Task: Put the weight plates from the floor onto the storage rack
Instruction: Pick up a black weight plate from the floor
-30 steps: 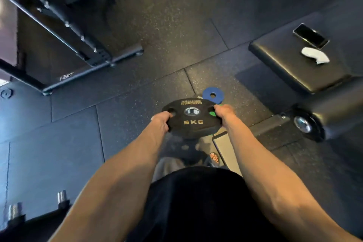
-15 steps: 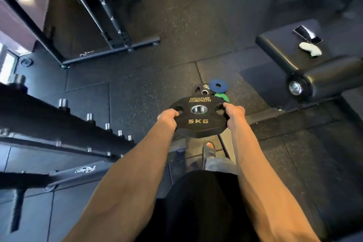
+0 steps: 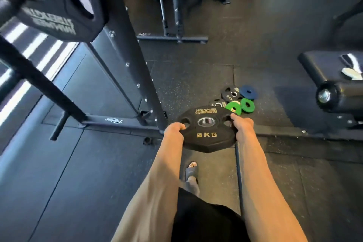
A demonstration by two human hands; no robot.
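Note:
I hold a black 5 kg weight plate (image 3: 206,133) flat in front of me, above the floor. My left hand (image 3: 173,128) grips its left grip hole and my right hand (image 3: 241,126) grips its right one. Beyond it on the floor lie a small black 5 kg plate (image 3: 231,94), another black plate (image 3: 217,103) partly hidden, a blue plate (image 3: 249,91) and two green plates (image 3: 233,107). The storage rack (image 3: 135,72) stands to my left, with a large black plate (image 3: 59,4) hanging at its upper left.
A padded bench (image 3: 322,67) with a roller end (image 3: 337,96) stands at the right, a phone and a white object on it. Another machine frame (image 3: 172,15) stands at the back. My sandalled foot (image 3: 191,171) is on the rubber floor below the plate.
The view has risen and turned left: the rack and its hung plate now fill the upper left. The 5 kg plate stays in both hands, higher above the floor plates.

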